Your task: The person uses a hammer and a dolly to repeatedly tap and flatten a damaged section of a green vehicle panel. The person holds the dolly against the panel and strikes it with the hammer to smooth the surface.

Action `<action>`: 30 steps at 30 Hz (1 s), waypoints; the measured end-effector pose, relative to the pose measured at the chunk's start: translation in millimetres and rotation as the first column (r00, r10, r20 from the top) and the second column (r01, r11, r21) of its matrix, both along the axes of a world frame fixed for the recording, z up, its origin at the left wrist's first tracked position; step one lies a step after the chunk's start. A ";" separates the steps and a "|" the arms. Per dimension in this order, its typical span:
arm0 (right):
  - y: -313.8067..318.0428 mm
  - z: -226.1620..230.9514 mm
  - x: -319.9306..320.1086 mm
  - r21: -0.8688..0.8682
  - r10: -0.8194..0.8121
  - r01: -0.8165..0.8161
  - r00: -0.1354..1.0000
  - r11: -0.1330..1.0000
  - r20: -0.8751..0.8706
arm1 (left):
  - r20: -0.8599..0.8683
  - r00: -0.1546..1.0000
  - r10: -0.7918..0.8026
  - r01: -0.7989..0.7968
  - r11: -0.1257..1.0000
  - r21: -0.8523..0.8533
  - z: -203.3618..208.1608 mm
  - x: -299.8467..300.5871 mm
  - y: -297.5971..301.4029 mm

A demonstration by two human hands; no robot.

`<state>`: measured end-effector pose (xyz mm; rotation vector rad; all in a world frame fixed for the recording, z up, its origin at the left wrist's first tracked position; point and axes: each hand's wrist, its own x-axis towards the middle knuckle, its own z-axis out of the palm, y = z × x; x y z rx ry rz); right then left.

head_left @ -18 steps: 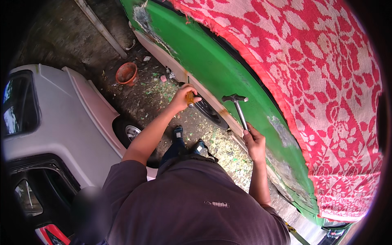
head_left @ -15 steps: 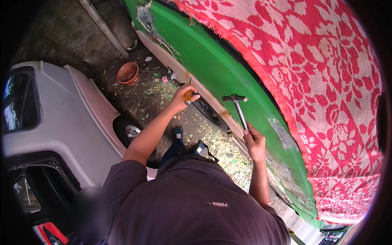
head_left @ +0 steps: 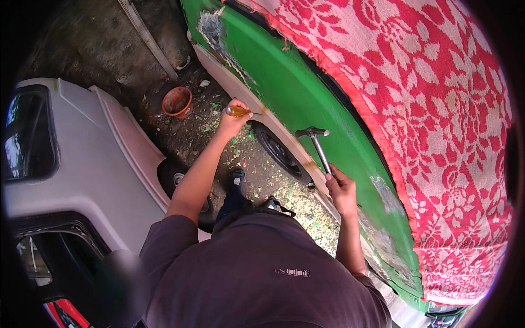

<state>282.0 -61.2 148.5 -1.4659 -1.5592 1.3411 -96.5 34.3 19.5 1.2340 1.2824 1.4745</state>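
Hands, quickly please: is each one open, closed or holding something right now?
Left hand: closed, holding an amber-handled tool.
Right hand: closed, holding a hammer by its handle.

A person (head_left: pixel 246 273) stands between a car (head_left: pixel 98 158), left, and a vehicle (head_left: pixel 306 104) beneath a cloth (head_left: pixel 421 109), right, hand tool (head_left: pixel 238 111) in left hand (head_left: pixel 232 123), hammer (head_left: pixel 320 150) in right hand (head_left: pixel 343 194); a pot (head_left: pixel 178 111) sits on the far ground (head_left: pixel 150 124).

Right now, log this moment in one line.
left hand: holds amber-handled tool; right hand: holds hammer, apart from tool; green vehicle: alongside; red-patterned cloth: on vehicle; tool-vehicle contact: unclear
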 end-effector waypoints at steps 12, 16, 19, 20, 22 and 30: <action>29.0 5.7 -86.5 0.020 -0.061 0.061 0.998 0.998 -0.004 | 0.174 0.936 -0.305 0.301 0.952 0.050 32.2 -84.6 53.0; 32.7 9.6 -107.9 0.008 -0.087 0.087 0.996 0.996 -0.001 | 0.095 0.907 -0.411 0.409 0.912 0.039 38.2 -97.4 65.8; 34.6 8.7 -119.5 -0.002 -0.113 0.113 0.994 0.994 -0.015 | 0.115 0.880 -0.461 0.457 0.887 0.065 33.2 -100.3 73.3; 35.1 8.5 -123.0 -0.007 -0.121 0.121 0.992 0.993 -0.021 | 0.100 0.868 -0.486 0.479 0.874 0.083 31.9 -103.0 74.3; 34.5 11.4 -129.2 -0.041 -0.165 0.164 0.986 0.986 -0.013 | 0.074 0.839 -0.539 0.529 0.840 0.121 34.2 -103.5 73.5; 30.2 17.4 -146.0 -0.030 -0.201 0.201 0.979 0.979 -0.023 | -0.003 0.902 -0.431 0.428 0.894 0.131 20.3 -93.9 68.1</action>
